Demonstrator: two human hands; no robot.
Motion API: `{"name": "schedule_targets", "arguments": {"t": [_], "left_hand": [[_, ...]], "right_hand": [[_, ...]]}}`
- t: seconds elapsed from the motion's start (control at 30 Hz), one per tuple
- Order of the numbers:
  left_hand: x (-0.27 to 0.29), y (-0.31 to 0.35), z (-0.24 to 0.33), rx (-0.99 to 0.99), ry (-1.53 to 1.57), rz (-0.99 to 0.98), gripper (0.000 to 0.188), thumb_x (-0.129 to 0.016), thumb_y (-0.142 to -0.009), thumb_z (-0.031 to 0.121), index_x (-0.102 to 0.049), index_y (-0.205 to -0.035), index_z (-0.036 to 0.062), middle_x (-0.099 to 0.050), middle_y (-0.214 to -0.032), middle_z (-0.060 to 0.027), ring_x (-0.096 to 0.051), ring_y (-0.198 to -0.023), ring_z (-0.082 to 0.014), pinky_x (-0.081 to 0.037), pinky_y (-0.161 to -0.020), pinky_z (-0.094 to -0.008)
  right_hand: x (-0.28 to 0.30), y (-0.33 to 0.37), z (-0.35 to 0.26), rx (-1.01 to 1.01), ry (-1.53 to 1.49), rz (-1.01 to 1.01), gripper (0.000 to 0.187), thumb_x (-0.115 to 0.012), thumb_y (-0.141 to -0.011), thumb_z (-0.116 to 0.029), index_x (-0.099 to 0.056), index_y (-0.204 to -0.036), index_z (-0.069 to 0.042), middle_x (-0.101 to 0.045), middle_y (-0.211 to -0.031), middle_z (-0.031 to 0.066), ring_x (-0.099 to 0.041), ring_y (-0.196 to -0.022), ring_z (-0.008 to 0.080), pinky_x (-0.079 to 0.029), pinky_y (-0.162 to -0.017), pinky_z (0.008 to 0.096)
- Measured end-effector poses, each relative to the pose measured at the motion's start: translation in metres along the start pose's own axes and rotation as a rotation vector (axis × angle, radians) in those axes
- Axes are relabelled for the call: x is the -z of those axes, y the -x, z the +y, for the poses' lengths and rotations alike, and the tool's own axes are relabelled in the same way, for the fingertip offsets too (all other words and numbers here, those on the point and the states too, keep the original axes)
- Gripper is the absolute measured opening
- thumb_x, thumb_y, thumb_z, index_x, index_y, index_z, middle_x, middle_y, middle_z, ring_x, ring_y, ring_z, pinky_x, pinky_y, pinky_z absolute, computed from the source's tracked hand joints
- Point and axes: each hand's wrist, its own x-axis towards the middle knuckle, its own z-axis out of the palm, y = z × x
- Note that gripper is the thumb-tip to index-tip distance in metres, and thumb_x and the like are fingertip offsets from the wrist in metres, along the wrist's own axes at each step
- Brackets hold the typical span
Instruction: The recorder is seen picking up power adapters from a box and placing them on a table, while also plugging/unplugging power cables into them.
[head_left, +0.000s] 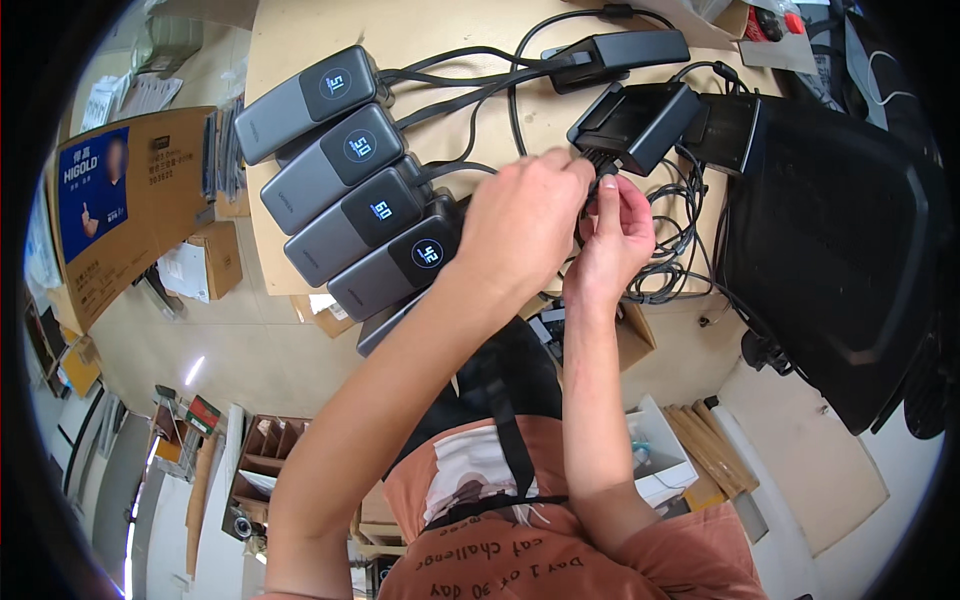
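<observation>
And over on the left, a large carton (180, 215) is seen, its side partly covered by a blue panel (85, 200), with a small box (225, 258) placed just beside it! The far right is filled by a broad black panel (840, 240). Up top, a red-capped bottle (768, 25) is glimpsed; down low, a white bin (688, 477) is flanked by brown cardboard (712, 450).

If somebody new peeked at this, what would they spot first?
Probably the grey power banks lined up on the left side of the table, because four round displays glow on them. Next, the left hand and right hand meet near the middle, at black cables beside a black block. Then there's a big, dark, shiny object filling the right side.
</observation>
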Motion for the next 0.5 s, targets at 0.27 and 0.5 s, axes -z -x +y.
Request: {"name": "schedule_targets", "arguments": {"t": [0.27, 0.5], "left_hand": [[-0.035, -0.005, -0.003, -0.020, -0.049, 0.110, 0.019, -0.074, -0.082, 0.013, -0.066, -0.099, 0.0077, -0.069, -0.088, -0.0090, -0.069, -0.076, -0.0324, -0.055, -0.067, -0.0429], [-0.039, -0.001, -0.002, -0.119, -0.076, 0.317, 0.015, -0.075, -0.080, 0.014, -0.073, -0.094, 0.0111, -0.069, -0.084, -0.0036, -0.068, -0.067, -0.0248, -0.053, -0.059, -0.0349]], "right_hand": [[0.005, -0.004, -0.004, -0.037, -0.041, -0.004, 0.012, -0.070, -0.096, -0.009, -0.063, -0.098, 0.001, -0.064, -0.082, 0.0010, -0.055, -0.068, 0.0034, -0.044, -0.060, 0.0195], [0.008, -0.014, -0.012, -0.038, -0.027, -0.055, 0.015, -0.071, -0.095, -0.009, -0.062, -0.103, 0.000, -0.065, -0.095, 0.0056, -0.056, -0.074, 0.0047, -0.045, -0.061, 0.0203]]}}
